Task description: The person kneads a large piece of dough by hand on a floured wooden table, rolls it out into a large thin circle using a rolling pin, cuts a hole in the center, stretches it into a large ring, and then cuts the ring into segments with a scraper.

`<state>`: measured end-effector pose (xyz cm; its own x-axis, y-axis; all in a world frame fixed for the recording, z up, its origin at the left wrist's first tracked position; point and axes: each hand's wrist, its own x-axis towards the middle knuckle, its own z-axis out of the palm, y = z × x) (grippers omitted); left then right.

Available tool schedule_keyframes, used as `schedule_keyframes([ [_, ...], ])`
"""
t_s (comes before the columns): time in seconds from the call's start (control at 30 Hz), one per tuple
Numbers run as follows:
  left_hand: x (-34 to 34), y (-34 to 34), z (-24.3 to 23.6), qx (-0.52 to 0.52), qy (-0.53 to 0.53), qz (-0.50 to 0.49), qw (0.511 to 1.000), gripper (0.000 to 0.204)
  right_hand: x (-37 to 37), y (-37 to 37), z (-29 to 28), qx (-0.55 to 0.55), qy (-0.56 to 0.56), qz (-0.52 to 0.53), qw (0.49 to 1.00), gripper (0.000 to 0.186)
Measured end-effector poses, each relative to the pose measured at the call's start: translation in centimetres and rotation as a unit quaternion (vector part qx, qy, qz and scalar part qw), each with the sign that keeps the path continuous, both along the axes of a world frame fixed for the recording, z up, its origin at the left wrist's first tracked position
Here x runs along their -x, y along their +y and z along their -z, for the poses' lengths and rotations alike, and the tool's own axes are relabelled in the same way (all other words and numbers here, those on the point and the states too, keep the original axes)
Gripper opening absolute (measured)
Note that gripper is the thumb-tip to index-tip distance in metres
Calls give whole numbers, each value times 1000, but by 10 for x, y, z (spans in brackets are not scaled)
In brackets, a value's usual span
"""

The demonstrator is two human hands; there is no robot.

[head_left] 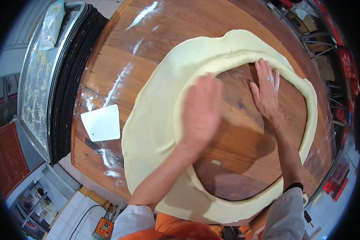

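A large pale sheet of dough [152, 112] lies on the round wooden table [108, 68], shaped into a wide ring with bare wood showing in its middle. My left hand [202, 110] is blurred, fingers apart, flat on the rolled inner edge at the ring's left. Across the gap, my right hand [266, 90] lies flat and open on the bare wood, fingertips touching the inner dough roll at the top right. Flour dusts its back.
A white plastic scraper [102, 123] lies on the wood left of the dough, among flour streaks. A stack of dark baking trays [66, 88] stands at the table's left, with a bag on top. Red crates [348, 68] and shelving line the right.
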<state>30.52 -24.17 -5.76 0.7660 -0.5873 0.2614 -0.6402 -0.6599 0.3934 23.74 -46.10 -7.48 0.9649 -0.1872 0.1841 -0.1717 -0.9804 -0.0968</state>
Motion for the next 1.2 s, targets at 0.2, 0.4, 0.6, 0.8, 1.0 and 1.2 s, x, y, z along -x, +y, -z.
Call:
schedule_keyframes([
  [0.2,-16,-26,9,-102,-25,3,994,67,-55,-45,9,139,-41,-32,989,55],
  [0.4,-107,-23,5,-85,-6,-57,995,43,-123,-59,-17,92,110,113,983,39],
  [0.6,-113,-19,-6,-32,190,3,981,34,-117,-85,-17,-123,155,48,979,67],
  [0.8,-77,-15,9,-9,89,49,995,28,-57,-67,-8,-69,-31,23,997,33],
  [1.0,-96,-5,16,-2,-3,-66,998,26,-68,48,-43,70,-110,-66,989,23],
  [1.2,21,14,-39,-83,101,215,968,21,-87,99,3,41,0,-85,996,49],
])
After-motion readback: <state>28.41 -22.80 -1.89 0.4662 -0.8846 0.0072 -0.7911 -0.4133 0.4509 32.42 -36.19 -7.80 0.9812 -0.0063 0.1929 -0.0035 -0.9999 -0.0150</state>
